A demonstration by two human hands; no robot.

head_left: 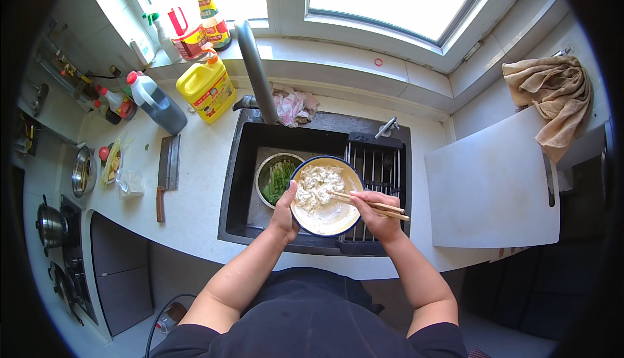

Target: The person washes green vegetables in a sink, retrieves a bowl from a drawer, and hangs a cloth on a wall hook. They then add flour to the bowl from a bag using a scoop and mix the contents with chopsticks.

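Observation:
Above the dark sink (244,163) I hold up a bowl (339,226) with a dark blue rim and a pale yellow inside. My left hand (285,210) grips the bowl by its left side. In it lies a lumpy white, floury mixture (318,186), with white smears on the wall. My right hand (380,215) is closed around a pair of wooden chopsticks (390,211), their tips in the mixture. Behind the bowl, a round metal basin (260,171) with green leafy vegetables (278,179) stands in the sink, partly hidden.
A metal rack (390,173) spans the sink's right side; a grey faucet (257,75) rises behind. Left on the counter lies a cleaver (168,169), near a yellow jug (208,88) and a dark-filled bottle (158,104). At right stands a white cutting board (494,189).

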